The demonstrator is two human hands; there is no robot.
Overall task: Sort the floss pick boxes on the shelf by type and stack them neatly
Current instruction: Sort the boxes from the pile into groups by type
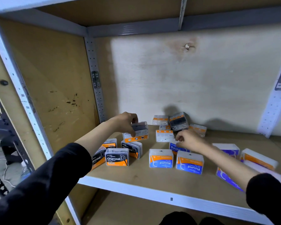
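Floss pick boxes lie spread over a wooden shelf (136, 177). My left hand (126, 122) grips a black charcoal box (140, 127) held over another box (135, 138) at the left rear. Several black-and-orange Charcoal boxes (117, 157) stand in a group at the left front. My right hand (187, 140) pinches the top of a blue Round box (175, 148) in the middle. Two more blue Round boxes (161, 159) stand in front of it. Purple and orange boxes (259, 159) sit at the right, partly hidden by my right arm.
A loose pile of white, orange and black boxes (178, 121) leans against the back wall. A white box (164, 135) lies flat just behind my right hand. A metal upright (94, 75) stands in the left rear corner. The shelf's white front edge (152, 190) runs below.
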